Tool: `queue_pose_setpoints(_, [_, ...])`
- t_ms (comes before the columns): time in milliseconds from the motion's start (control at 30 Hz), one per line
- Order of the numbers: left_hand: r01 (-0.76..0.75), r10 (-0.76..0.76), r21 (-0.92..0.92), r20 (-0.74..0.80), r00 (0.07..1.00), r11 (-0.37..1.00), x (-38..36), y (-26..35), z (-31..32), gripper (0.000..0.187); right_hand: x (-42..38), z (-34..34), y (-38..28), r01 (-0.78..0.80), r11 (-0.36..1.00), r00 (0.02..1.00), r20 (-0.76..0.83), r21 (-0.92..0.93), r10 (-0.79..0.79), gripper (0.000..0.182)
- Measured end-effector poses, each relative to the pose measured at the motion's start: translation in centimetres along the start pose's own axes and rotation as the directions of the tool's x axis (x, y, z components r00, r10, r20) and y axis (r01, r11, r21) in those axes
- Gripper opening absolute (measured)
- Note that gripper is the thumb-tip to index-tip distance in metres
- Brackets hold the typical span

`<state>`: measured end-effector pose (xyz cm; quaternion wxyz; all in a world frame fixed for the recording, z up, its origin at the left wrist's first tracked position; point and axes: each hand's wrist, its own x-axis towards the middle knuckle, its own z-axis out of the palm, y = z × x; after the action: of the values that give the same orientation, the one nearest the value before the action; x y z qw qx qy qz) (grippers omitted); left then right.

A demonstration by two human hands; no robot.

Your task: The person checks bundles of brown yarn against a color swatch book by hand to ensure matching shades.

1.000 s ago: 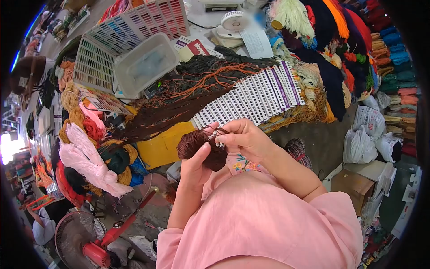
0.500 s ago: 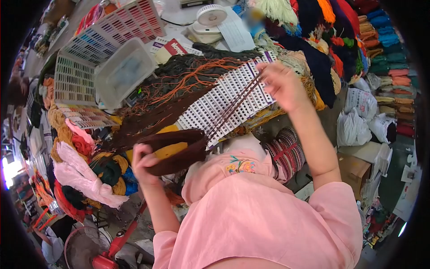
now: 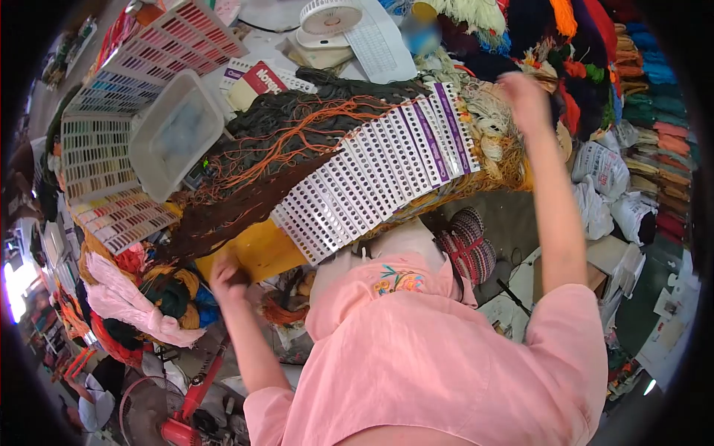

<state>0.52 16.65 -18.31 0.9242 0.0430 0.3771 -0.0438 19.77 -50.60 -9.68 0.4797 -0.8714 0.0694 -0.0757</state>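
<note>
My left hand is low at the table's near edge, fingers closed on a tuft of dark brown yarn. A long bundle of the same brown yarn lies across the table above it, beside a yellow board. My right hand is raised far up to the right, in front of heaped yarn; it is blurred and I cannot see what it holds. A fan of white perforated sample cards lies between my hands. I wear a pink shirt.
Orange threads lie tangled on dark yarn. A clear plastic box and colour charts sit at the left. A small white fan is at the back. Stacked coloured skeins, white bags, a red floor fan surround the table.
My hands, together on a brown yarn ball a second ago, have pulled wide apart. The right hand swept up and right, the left dropped down left; the brown loop is no longer stretched between them.
</note>
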Motion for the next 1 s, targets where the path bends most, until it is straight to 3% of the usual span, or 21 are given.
queue_pose_setpoints(33, [-0.045, 0.108, 0.288, -0.207, 0.972, 0.957, 2.0, -4.7, 3.4, 0.015, -2.2, 6.3, -3.8, -0.305, 0.887, 0.949, 0.032, 0.346, 0.314, 0.012])
queue_pose_setpoints(100, [0.185, -0.173, 0.165, -0.085, 0.981, 0.969, 7.1, -8.8, 3.4, 0.009, -3.7, 13.7, -3.7, -0.401, 0.908, 0.897, 0.253, 0.125, 0.361, 0.008])
queue_pose_setpoints(133, [0.181, -0.146, 0.264, -0.145, 0.979, 0.948, 8.0, -12.1, 6.6, 0.008, -4.4, 17.0, -1.6, -0.349, 0.919, 0.911, 0.296, 0.182, 0.287, 0.006])
queue_pose_setpoints(167, [0.258, -0.203, 0.362, -0.185, 0.962, 0.896, 10.2, -14.0, 7.0, 0.008, -4.9, 19.5, -2.0, -0.391, 0.913, 0.884, 0.324, 0.116, 0.337, 0.004])
queue_pose_setpoints(200, [0.242, -0.145, 0.48, -0.231, 0.962, 0.843, 10.3, -17.4, 10.6, 0.008, -5.6, 22.0, -1.8, -0.313, 0.939, 0.921, 0.29, 0.144, 0.262, 0.006])
queue_pose_setpoints(267, [0.235, -0.074, 0.761, -0.24, 0.968, 0.604, 13.1, -21.2, 11.2, 0.012, -6.8, 25.8, -1.1, -0.184, 0.982, 0.944, 0.286, 0.05, 0.162, 0.011])
queue_pose_setpoints(400, [0.373, 0.055, 0.894, -0.397, 0.916, 0.25, 17.3, -26.9, 8.7, 0.015, -9.0, 28.0, -0.4, 0.101, 0.984, 0.942, 0.333, -0.147, -0.047, 0.011])
queue_pose_setpoints(433, [0.314, 0.072, 0.93, -0.332, 0.941, 0.189, 16.5, -28.1, 10.1, 0.014, -9.4, 27.9, 0.0, 0.141, 0.973, 0.937, 0.341, -0.181, -0.072, 0.012])
queue_pose_setpoints(467, [0.345, 0.121, 0.938, -0.343, 0.932, 0.001, 16.2, -28.5, 11.4, 0.014, -9.6, 27.9, 0.4, 0.183, 0.96, 0.932, 0.349, -0.212, -0.1, 0.014])
queue_pose_setpoints(533, [0.268, 0.129, 0.954, -0.251, 0.959, -0.133, 16.5, -28.4, 9.9, 0.011, -9.3, 27.5, 0.1, 0.179, 0.967, 0.938, 0.328, -0.183, -0.112, 0.014])
queue_pose_setpoints(600, [0.111, 0.077, 0.99, -0.104, 0.992, -0.086, 15.8, -27.9, 9.1, 0.014, -9.4, 27.4, -0.4, 0.228, 0.954, 0.938, 0.305, -0.193, -0.163, 0.018])
queue_pose_setpoints(667, [0.176, 0.078, 0.984, -0.172, 0.982, -0.042, 15.3, -27.9, 9.1, 0.01, -9.8, 27.3, -0.9, 0.26, 0.942, 0.896, 0.416, -0.212, -0.154, 0.028])
queue_pose_setpoints(700, [0.235, 0.092, 0.963, -0.248, 0.964, 0.13, 15.2, -28.2, 9.6, 0.007, -10.2, 27.2, -1.3, 0.315, 0.922, 0.866, 0.466, -0.227, -0.181, 0.038])
queue_pose_setpoints(767, [0.089, -0.047, 0.962, -0.079, 0.996, 0.257, 15.7, -27.9, 9.9, 0.009, -10.8, 26.6, -1.9, 0.333, 0.914, 0.846, 0.501, -0.231, -0.182, 0.039])
queue_pose_setpoints(833, [0.113, -0.014, 0.942, -0.115, 0.993, 0.316, 15.6, -28.4, 10.1, 0.01, -10.9, 26.4, -1.3, 0.333, 0.916, 0.856, 0.479, -0.225, -0.194, 0.036])
queue_pose_setpoints(900, [0.111, 0.015, 0.926, -0.124, 0.992, 0.36, 15.9, -28.7, 10.4, 0.011, -10.3, 26.4, -0.8, 0.213, 0.975, 0.863, 0.481, -0.063, -0.157, 0.036])
queue_pose_setpoints(933, [0.113, 0.014, 0.926, -0.126, 0.992, 0.359, 16.1, -28.7, 10.6, 0.011, -10.1, 26.5, -0.6, 0.141, 0.989, 0.885, 0.452, -0.03, -0.113, 0.032])
queue_pose_setpoints(1000, [0.332, 0.112, 0.942, -0.326, 0.939, -0.041, 16.4, -28.7, 11.2, 0.012, -9.7, 26.7, -0.5, 0.07, 0.998, 0.887, 0.457, -0.005, -0.06, 0.032])
